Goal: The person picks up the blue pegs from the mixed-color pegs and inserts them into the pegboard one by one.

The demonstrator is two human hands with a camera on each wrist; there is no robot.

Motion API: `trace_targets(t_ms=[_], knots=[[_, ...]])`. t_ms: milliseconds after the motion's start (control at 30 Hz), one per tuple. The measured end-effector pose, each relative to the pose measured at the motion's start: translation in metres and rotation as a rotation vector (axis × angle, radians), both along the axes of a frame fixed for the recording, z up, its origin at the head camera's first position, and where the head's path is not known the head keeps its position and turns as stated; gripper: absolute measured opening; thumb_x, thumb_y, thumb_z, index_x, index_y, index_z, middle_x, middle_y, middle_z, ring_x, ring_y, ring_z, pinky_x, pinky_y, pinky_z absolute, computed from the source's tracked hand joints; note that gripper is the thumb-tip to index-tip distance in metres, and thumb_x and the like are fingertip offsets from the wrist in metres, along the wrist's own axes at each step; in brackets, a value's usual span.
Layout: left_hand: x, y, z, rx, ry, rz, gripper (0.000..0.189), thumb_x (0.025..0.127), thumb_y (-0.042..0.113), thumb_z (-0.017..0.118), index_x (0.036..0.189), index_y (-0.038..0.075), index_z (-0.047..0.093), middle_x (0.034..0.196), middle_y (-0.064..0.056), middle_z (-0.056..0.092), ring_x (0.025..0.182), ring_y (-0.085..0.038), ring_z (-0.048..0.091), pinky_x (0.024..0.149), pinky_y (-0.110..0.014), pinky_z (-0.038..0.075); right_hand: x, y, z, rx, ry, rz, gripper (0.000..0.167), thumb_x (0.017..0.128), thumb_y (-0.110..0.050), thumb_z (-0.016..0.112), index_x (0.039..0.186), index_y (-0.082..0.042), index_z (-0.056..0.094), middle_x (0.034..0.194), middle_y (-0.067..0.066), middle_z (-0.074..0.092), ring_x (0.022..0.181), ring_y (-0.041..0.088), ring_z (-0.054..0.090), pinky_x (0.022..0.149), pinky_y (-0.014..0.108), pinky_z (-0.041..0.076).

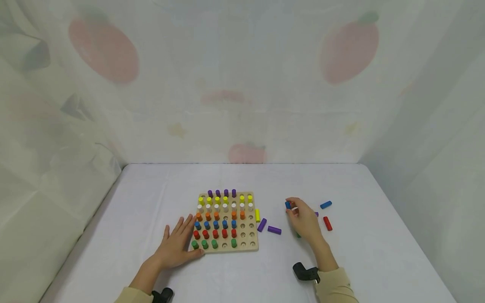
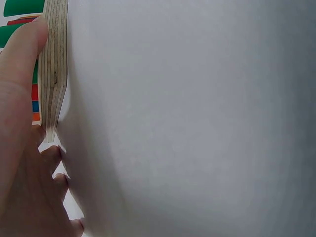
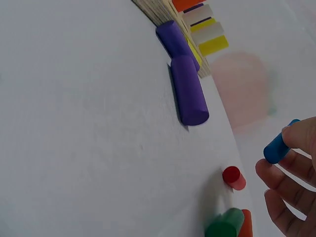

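A wooden pegboard point(image 1: 248, 247) stands on the table with rows of green, red, blue, orange, white, yellow and purple pegs. Several holes toward its right side hold no peg. My left hand point(image 1: 175, 249) rests at the board's left front corner, fingers spread along the left side. In the left wrist view its thumb point(image 2: 22, 47) touches the board's edge point(image 2: 54, 59). Right of the board, my right hand point(image 1: 305, 221) pinches a blue peg point(image 3: 277, 149) between thumb and fingers, raised off the table.
Two purple pegs point(image 1: 274, 230) and a yellow peg point(image 1: 257, 215) lie by the board's right edge. Beyond the right hand lie a blue peg point(image 1: 326, 205) and a red peg point(image 1: 327, 223). Green pegs point(image 3: 224, 224) lie below that hand, partly hidden in the head view.
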State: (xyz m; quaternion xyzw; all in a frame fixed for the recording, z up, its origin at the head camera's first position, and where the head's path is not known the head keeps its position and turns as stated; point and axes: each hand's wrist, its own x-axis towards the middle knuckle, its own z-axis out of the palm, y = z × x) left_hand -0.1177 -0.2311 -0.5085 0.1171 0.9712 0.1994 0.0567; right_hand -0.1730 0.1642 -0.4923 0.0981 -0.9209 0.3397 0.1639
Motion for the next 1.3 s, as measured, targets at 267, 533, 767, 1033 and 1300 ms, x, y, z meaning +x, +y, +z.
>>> trace_targets(t_ms=[267,533,767,1033,1300], knots=[[0.0,0.001,0.001,-0.005,-0.006,0.006,0.107,0.067,0.073,0.06,0.147,0.014,0.023,0.153,-0.009,0.02,0.139,-0.038,0.015,0.102,-0.07,0.002,0.001,-0.018,0.001,-0.037,-0.064,-0.001,0.027,0.084,-0.009,0.064,0.111,-0.013,0.06,0.093,0.003,0.065,0.079,0.013,0.061,0.071,0.03,0.054],[-0.001,0.001,-0.001,-0.009,-0.007,0.006,0.107,0.066,0.074,0.059,0.147,0.014,0.023,0.153,-0.009,0.02,0.139,-0.038,0.014,0.102,-0.07,0.002,0.004,-0.034,0.003,-0.062,-0.146,-0.003,0.027,0.083,-0.012,0.065,0.11,-0.016,0.06,0.093,0.001,0.065,0.079,0.012,0.062,0.071,0.031,0.054],[-0.001,0.001,-0.002,-0.009,0.0,0.004,0.107,0.066,0.074,0.059,0.147,0.014,0.024,0.153,-0.009,0.02,0.139,-0.038,0.015,0.102,-0.07,0.002,0.005,-0.047,0.001,-0.054,-0.158,0.022,0.027,0.083,-0.012,0.066,0.108,-0.016,0.059,0.091,-0.001,0.065,0.079,0.009,0.061,0.072,0.028,0.054],[0.0,0.001,-0.001,0.002,0.001,0.004,0.106,0.067,0.073,0.06,0.147,0.014,0.024,0.153,-0.009,0.021,0.139,-0.038,0.014,0.102,-0.07,0.001,0.007,-0.057,-0.006,-0.044,-0.143,0.086,0.026,0.083,-0.012,0.067,0.107,-0.017,0.057,0.092,-0.003,0.065,0.079,0.006,0.06,0.07,0.022,0.053],[0.001,0.0,0.0,0.007,0.009,-0.002,0.105,0.068,0.072,0.06,0.147,0.015,0.023,0.153,-0.009,0.02,0.139,-0.038,0.015,0.103,-0.069,0.001,0.01,-0.066,-0.005,-0.053,-0.133,0.118,0.025,0.083,-0.013,0.067,0.106,-0.017,0.058,0.093,-0.005,0.064,0.08,0.004,0.058,0.072,0.022,0.052]])
